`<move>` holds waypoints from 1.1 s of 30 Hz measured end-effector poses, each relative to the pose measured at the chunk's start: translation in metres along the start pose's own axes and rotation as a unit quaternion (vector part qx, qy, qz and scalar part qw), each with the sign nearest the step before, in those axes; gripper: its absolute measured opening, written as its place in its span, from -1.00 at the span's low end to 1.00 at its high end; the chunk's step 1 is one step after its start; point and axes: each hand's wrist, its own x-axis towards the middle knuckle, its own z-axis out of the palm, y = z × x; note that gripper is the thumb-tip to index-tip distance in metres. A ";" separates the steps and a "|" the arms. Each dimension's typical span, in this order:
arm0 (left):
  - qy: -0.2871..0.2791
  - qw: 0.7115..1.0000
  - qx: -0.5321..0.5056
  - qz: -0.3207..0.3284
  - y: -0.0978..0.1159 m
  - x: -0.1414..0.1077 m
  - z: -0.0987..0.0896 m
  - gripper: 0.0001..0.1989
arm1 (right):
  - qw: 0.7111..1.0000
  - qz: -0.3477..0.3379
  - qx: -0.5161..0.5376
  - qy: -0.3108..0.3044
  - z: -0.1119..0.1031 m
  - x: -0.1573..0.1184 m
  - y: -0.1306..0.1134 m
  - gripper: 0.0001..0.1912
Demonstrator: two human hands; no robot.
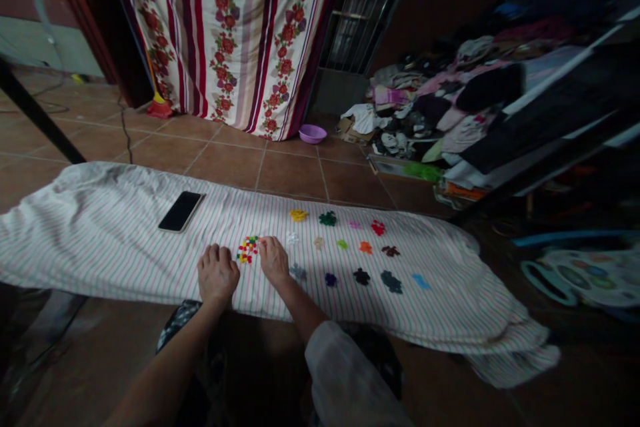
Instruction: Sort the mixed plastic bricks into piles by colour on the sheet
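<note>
A cluster of small red, yellow, green and white blocks (247,250) lies on the striped cloth (125,247) between my hands. My left hand (219,275) rests palm down just left of it, fingers curled under, so what they hold, if anything, is hidden. At the cluster's right edge, my right hand (274,259) has its fingers pinched together; any piece between the tips is too small to name. Sorted piles spread to the right: yellow pieces (298,215), dark green pieces (328,218), white pieces (293,238), orange pieces (366,247) and grey pieces (298,271) among them.
A phone (181,211) lies on the cloth at the left. Beyond are a floral curtain (225,33), a purple basin (313,134) and a red broom (160,107) on the tiled floor. Heaped clothes (430,100) fill the back right, and a patterned plastic chair (590,273) stands at the right.
</note>
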 end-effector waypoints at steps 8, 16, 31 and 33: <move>0.011 1.000 -0.001 0.011 0.000 -0.001 0.001 -0.82 | 0.998 0.004 0.059 0.030 -0.001 -0.001 0.002 -0.82; 0.009 1.000 0.004 0.008 -0.002 -0.001 0.003 -0.80 | 0.996 0.037 0.044 0.066 -0.033 0.008 0.020 -0.79; 0.006 1.000 0.001 0.010 -0.002 -0.001 0.001 -0.80 | 0.989 0.144 -0.022 -0.012 -0.060 0.031 0.066 -0.74; 0.004 1.000 0.000 0.008 -0.002 -0.001 0.002 -0.79 | 0.990 0.138 -0.020 -0.020 -0.059 0.030 0.069 -0.73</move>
